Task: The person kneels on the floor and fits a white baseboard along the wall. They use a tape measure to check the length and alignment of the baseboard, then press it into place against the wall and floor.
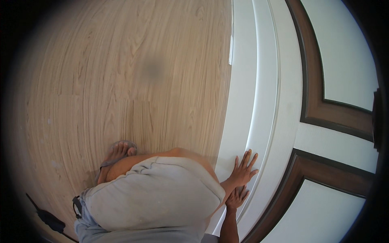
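Note:
My left hand (243, 172) lies flat with fingers spread on a long white skirting-like strip (243, 101). Just below it, my right hand (237, 198) rests on the same strip, its fingers also stretched out. The two hands are close together, and neither grips anything. My left forearm is mostly hidden behind my bent leg, covered in pale grey cloth (154, 198). The strip has a raised, shiny ridge and runs along the right edge of the wood-look floor (170, 81).
White panelling with brown frame mouldings (312, 109) rises at the right. My sandalled foot (117, 152) stands on the floor at left. A black object with a cable (50, 220) lies at lower left. A short white edge piece (231, 50) shows along the strip farther off.

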`<action>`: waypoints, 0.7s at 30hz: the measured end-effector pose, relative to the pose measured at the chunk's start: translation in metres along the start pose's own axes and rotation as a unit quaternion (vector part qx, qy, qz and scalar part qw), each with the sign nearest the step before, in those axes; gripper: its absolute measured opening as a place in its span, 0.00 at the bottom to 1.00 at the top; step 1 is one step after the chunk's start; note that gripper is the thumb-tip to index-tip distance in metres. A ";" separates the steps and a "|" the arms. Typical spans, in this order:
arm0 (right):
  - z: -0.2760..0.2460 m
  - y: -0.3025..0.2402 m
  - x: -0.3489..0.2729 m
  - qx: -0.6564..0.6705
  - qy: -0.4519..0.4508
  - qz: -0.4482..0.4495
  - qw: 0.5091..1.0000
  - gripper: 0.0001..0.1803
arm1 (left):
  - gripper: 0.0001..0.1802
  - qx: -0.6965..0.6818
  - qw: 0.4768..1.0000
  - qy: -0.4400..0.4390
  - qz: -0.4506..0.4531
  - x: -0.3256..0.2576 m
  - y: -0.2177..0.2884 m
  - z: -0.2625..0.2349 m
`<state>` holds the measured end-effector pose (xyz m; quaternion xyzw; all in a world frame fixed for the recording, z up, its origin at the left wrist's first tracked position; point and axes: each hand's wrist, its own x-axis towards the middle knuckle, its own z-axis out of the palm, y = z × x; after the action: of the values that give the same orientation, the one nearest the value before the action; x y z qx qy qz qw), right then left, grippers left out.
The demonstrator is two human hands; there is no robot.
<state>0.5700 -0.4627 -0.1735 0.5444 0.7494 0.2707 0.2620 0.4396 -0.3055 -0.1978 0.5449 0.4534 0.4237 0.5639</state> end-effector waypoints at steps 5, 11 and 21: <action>0.009 0.000 0.004 -0.046 -0.015 -0.013 0.999 0.30 | 0.45 -0.004 1.000 -0.013 -0.003 0.006 -0.002 -0.007; 0.005 -0.003 0.008 -0.020 -0.005 0.007 1.000 0.26 | 0.45 -0.005 0.998 -0.051 -0.022 0.009 -0.001 -0.009; 0.000 -0.004 0.014 0.010 0.048 0.005 0.999 0.17 | 0.46 -0.013 0.999 -0.033 -0.001 0.010 -0.006 -0.001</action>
<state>0.5635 -0.4507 -0.1775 0.5370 0.7610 0.2906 0.2193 0.4406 -0.2955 -0.2046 0.5508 0.4292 0.4107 0.5864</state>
